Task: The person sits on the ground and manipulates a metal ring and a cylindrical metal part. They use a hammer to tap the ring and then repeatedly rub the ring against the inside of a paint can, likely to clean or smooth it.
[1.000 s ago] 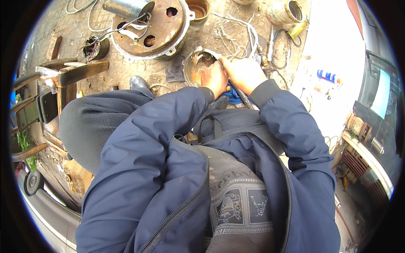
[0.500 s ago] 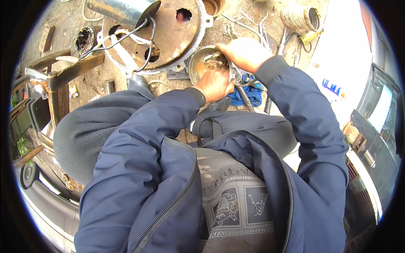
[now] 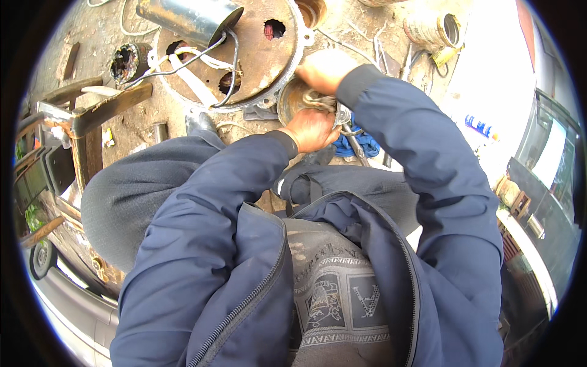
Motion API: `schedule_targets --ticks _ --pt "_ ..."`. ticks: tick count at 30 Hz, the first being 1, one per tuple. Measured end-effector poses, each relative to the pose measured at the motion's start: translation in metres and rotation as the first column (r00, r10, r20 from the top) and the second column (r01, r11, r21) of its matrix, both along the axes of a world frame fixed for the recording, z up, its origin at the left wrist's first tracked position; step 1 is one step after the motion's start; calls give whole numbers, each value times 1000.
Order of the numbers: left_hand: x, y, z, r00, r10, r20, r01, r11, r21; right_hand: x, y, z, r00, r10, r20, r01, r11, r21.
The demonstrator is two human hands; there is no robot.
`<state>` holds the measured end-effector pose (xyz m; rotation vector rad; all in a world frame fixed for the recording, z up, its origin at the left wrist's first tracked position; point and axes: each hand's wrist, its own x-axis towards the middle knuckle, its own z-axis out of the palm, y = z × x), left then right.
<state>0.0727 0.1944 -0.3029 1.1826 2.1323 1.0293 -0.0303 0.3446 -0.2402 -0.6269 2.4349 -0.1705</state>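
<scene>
A round, rusty metal housing (image 3: 286,105) stands between my feet, its open end facing up. At its near rim is my left hand (image 3: 310,130), fingers curled around the edge and partly inside. My right hand (image 3: 328,71) is closed above the far rim, with its fingertips turned down and hidden from view. Between the two hands a pale, rope-like bundle of strands (image 3: 319,100) shows inside the housing. I cannot make out what, if anything, the right fingers grip. Beside the housing lie a metal rod (image 3: 354,145) and a blue cloth (image 3: 367,144).
A large rusty disc (image 3: 257,61) with holes lies at the far left, bearing a dark cylinder (image 3: 189,21) and loose cables. A worn wooden chair (image 3: 79,119) is on the left. At the far right are a rusty can (image 3: 431,32) and a blue-labelled tube (image 3: 481,126).
My right hand has moved left over the housing, from its right rim. The pale strands now show more plainly inside. My left hand stays at the near rim.
</scene>
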Motion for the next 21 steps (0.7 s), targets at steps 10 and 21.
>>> schedule_targets --ticks 10,21 --pt "-11 13 8 995 42 95 -38 998 -41 78 65 68 912 -290 -290 274 957 -95" --pt "-8 23 18 994 11 105 -6 999 -46 164 41 84 875 -414 -252 423 906 -19"
